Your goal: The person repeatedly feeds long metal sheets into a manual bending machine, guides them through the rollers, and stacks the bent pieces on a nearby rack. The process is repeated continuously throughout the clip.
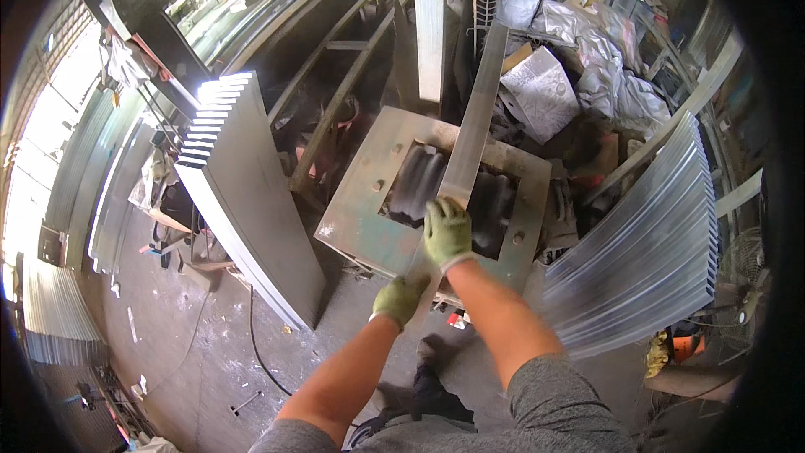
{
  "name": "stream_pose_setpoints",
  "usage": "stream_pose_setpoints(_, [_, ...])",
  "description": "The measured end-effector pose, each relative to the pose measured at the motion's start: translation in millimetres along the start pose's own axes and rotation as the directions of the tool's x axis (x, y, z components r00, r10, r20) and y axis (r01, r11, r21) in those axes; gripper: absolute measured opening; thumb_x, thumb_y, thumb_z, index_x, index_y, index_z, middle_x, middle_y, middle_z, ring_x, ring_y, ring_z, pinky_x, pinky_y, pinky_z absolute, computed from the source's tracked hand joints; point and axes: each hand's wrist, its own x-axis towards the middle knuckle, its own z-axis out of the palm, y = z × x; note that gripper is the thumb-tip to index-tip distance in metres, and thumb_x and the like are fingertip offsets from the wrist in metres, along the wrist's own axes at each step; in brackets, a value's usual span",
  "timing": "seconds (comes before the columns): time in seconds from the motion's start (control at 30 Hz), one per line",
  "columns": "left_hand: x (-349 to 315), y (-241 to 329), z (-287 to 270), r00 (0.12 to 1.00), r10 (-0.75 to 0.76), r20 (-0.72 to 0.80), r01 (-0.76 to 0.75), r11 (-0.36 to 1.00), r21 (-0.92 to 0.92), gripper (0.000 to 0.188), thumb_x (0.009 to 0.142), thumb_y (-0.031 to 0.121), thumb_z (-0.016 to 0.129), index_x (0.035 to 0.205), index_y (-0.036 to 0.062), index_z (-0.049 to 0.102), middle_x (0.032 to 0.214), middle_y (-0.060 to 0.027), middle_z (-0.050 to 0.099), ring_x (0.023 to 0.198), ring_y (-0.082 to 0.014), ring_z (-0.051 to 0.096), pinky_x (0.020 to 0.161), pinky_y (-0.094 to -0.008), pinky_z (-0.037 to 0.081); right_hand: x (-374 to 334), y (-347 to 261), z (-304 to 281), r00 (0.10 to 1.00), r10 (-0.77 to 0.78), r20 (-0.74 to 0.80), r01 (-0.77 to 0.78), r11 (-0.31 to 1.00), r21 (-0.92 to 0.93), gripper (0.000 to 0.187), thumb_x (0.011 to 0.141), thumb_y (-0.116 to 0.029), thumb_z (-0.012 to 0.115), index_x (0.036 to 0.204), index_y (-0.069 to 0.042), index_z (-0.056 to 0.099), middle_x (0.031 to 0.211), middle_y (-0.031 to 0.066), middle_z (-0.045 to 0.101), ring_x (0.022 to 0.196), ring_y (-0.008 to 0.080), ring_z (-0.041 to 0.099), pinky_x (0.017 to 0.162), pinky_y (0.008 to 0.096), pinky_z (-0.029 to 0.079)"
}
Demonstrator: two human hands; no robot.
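Head view, seen from nearby: a left stack [268, 218] and a right stack [641, 252] of metal lengths flank a greenish machine [356, 222]. Across its dark opening [415, 184] runs a long metal bar [476, 122]; the right hand [447, 232] (green-gloved, like its partner) closes over it, the left hand [398, 299] curled around its near part.

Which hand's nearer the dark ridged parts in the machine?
Right. Right hand: on the metal strip, close beside the dark ridged parts; left hand: farther back, toward the person.
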Motion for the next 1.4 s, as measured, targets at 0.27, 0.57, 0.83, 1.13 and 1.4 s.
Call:
stream_pose_setpoints(0.27, [41, 50, -16, 0.996, 0.043, 0.073, -0.038, 0.996, -0.076, 0.086, 0.100, 0.077, 0.057, 0.130, -0.0027, 0.071, 0.122, -0.0330, 0.076, 0.122, -0.0502, 0.070, 0.104, -0.0536, 0.055, 43, 34, 7, 0.999, -0.005, 0.035, 0.014, 0.968, -0.252, 0.034, 0.106, -0.030, 0.060, 0.128, -0.005, 0.069, 0.135, 0.0167, 0.068, 0.131, 0.0391, 0.061, 0.110, 0.0497, 0.052])
stream_pose_setpoints(0.57, [-38, -26, 5, 0.968, 0.204, 0.149, -0.212, 0.977, 0.037, 0.047, 0.109, 0.064, 0.046, 0.139, 0.0366, 0.069, 0.139, -0.0235, 0.068, 0.125, -0.0492, 0.068, 0.105, -0.0548, 0.055, -41, -16, -7, 0.996, -0.046, 0.080, 0.060, 0.983, -0.176, 0.041, 0.108, -0.025, 0.057, 0.138, 0.002, 0.064, 0.148, 0.0234, 0.061, 0.141, 0.0433, 0.055, 0.120, 0.0536, 0.044])
stream_pose_setpoints(0.83, [-29, -81, 43, 0.982, 0.063, 0.177, -0.083, 0.991, 0.107, 0.042, 0.113, 0.053, 0.042, 0.145, 0.0405, 0.065, 0.138, -0.0223, 0.067, 0.119, -0.0472, 0.071, 0.102, -0.0542, 0.057, -68, -41, -9, 0.994, 0.013, 0.105, 0.000, 0.992, -0.127, 0.040, 0.106, -0.020, 0.057, 0.141, 0.000, 0.063, 0.152, 0.0232, 0.060, 0.143, 0.0438, 0.055, 0.120, 0.0551, 0.045])
stream_pose_setpoints(1.13, [38, 18, -11, 0.992, 0.105, 0.072, -0.105, 0.994, 0.001, 0.087, 0.102, 0.078, 0.052, 0.133, -0.0018, 0.071, 0.128, -0.0332, 0.074, 0.124, -0.0494, 0.070, 0.106, -0.0528, 0.054, 29, 21, 17, 0.997, 0.029, 0.074, -0.013, 0.978, -0.210, 0.037, 0.106, -0.024, 0.058, 0.132, -0.002, 0.071, 0.144, 0.0189, 0.068, 0.137, 0.0382, 0.062, 0.114, 0.0488, 0.052])
stream_pose_setpoints(1.4, [-22, -44, 12, 0.997, -0.021, 0.080, 0.022, 1.000, -0.001, 0.086, 0.102, 0.080, 0.052, 0.127, 0.0007, 0.074, 0.122, -0.0320, 0.076, 0.119, -0.0521, 0.070, 0.101, -0.0564, 0.055, -30, -8, -7, 0.982, 0.052, 0.182, -0.051, 0.999, -0.008, 0.026, 0.098, -0.018, 0.065, 0.122, -0.007, 0.070, 0.135, 0.0128, 0.070, 0.130, 0.0368, 0.063, 0.105, 0.0541, 0.053])
